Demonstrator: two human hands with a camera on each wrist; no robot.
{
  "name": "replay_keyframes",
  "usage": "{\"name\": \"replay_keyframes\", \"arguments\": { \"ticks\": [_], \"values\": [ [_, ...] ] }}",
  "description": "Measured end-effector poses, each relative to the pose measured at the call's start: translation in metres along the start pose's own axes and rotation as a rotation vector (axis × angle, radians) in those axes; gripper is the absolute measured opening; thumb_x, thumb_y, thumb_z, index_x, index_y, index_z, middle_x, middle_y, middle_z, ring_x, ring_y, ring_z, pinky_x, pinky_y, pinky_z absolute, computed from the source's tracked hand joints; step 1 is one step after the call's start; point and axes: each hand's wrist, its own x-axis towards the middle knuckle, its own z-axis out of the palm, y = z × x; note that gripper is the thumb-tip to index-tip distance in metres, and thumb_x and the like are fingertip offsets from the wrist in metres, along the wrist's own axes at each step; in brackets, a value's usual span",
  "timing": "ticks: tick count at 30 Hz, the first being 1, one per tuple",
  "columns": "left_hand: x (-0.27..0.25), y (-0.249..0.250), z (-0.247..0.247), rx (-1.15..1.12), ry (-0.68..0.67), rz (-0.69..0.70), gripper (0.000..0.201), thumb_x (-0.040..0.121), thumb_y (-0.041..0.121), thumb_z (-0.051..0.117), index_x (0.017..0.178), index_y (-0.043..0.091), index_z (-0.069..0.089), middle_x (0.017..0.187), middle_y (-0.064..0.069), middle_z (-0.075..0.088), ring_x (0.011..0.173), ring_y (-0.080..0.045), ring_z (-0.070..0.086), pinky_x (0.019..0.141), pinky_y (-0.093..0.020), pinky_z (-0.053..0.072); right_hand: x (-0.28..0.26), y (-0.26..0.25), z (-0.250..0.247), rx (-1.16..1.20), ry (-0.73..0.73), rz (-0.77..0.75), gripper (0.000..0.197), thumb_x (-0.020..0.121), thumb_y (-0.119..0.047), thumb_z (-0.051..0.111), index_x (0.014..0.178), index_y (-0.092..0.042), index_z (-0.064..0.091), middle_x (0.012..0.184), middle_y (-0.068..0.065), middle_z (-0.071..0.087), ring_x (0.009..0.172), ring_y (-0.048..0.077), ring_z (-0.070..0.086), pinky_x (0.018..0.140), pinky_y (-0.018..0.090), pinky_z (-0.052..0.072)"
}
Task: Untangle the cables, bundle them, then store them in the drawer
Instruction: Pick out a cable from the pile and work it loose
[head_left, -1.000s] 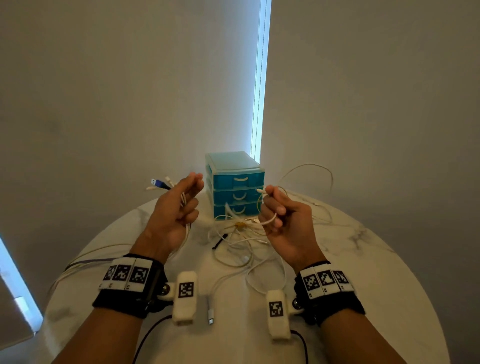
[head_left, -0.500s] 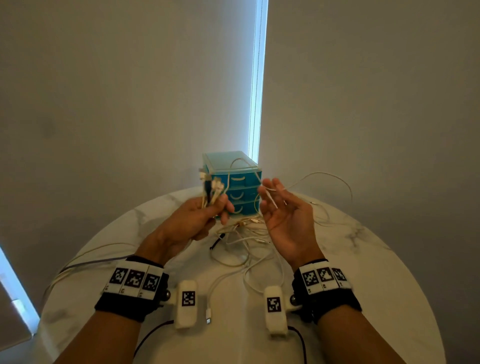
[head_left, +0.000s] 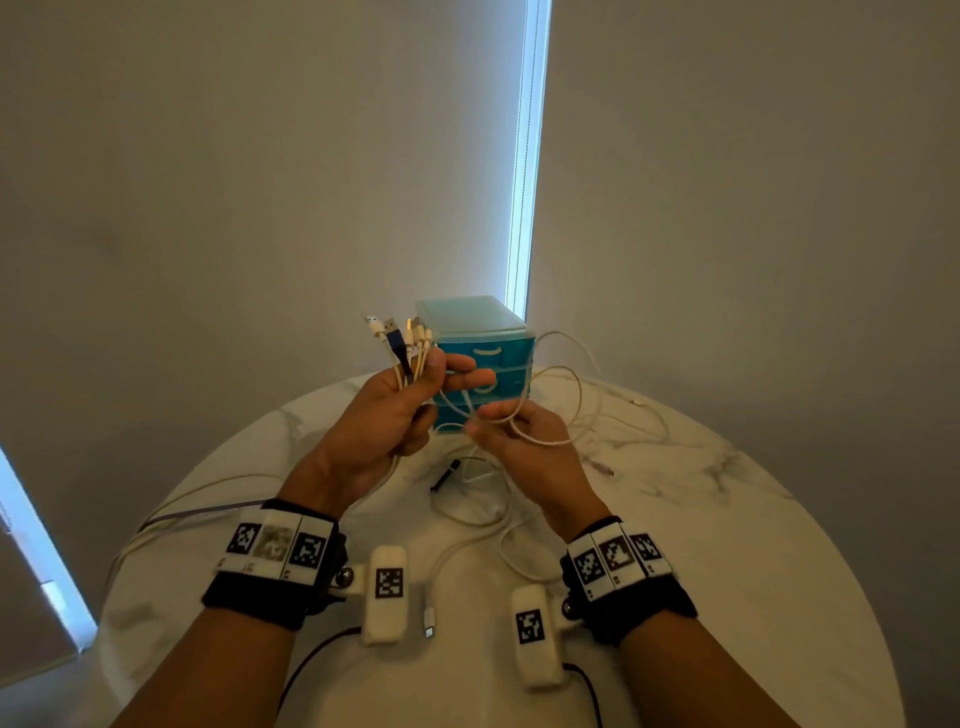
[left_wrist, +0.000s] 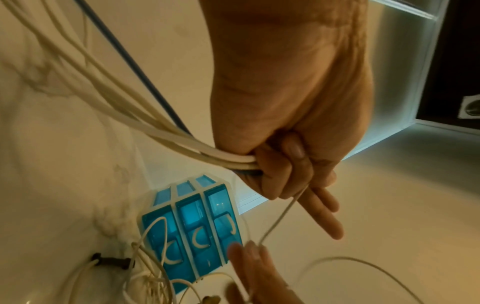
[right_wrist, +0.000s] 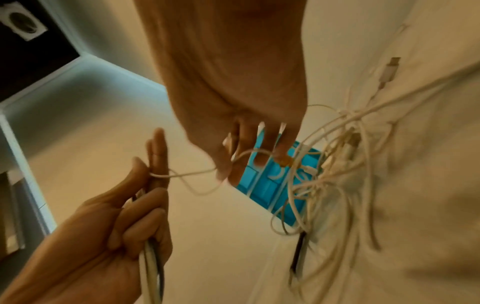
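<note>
My left hand (head_left: 441, 371) grips a bunch of cable ends (head_left: 402, 345), white ones and a dark blue one, with the plugs sticking up. The bunch (left_wrist: 182, 142) trails down to the table. My right hand (head_left: 480, 423) pinches a thin white cable (head_left: 540, 441) just to the right of the left hand; that cable (left_wrist: 280, 216) runs up between my left fingers (right_wrist: 155, 156). More white cables (head_left: 467, 504) lie tangled on the table under the hands. A teal three-drawer unit (head_left: 488, 353) stands behind them, all drawers closed.
The round white marble table (head_left: 727, 545) carries loose cable loops (head_left: 618, 415) to the right of the drawers. A short black piece (head_left: 445, 475) lies in the tangle. A white plug (head_left: 429, 621) rests near the front edge. Grey walls stand close behind.
My right hand went from an open palm to pinching the thin white cable. Both hands came together in front of the drawers, and the left hand's plugs now point up.
</note>
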Motion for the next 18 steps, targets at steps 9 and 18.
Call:
{"name": "replay_keyframes", "arguments": {
  "ticks": [9,18],
  "values": [
    [0.000,0.033,0.008,0.241,0.149,0.025,0.047,0.107,0.057,0.049,0.114,0.024,0.081,0.115,0.007,0.080,0.048,-0.007,0.032,0.046,-0.024,0.025,0.017,-0.005,-0.017,0.152,0.404,-0.118,0.010,0.092,-0.022,0.084,0.094,-0.016,0.076,0.089,0.007,0.080,0.086,0.025,0.079,0.081,0.043,0.065],
    [-0.017,0.110,-0.052,0.174,0.531,0.163,0.048,0.087,0.069,0.074,0.072,0.028,0.054,0.058,0.007,0.037,0.048,-0.011,0.026,0.048,-0.026,0.023,0.037,-0.099,-0.047,1.039,0.776,-0.079,0.013,0.102,0.003,0.066,0.091,-0.003,0.069,0.086,0.005,0.071,0.072,0.010,0.073,0.076,0.024,0.063]
  ]
}}
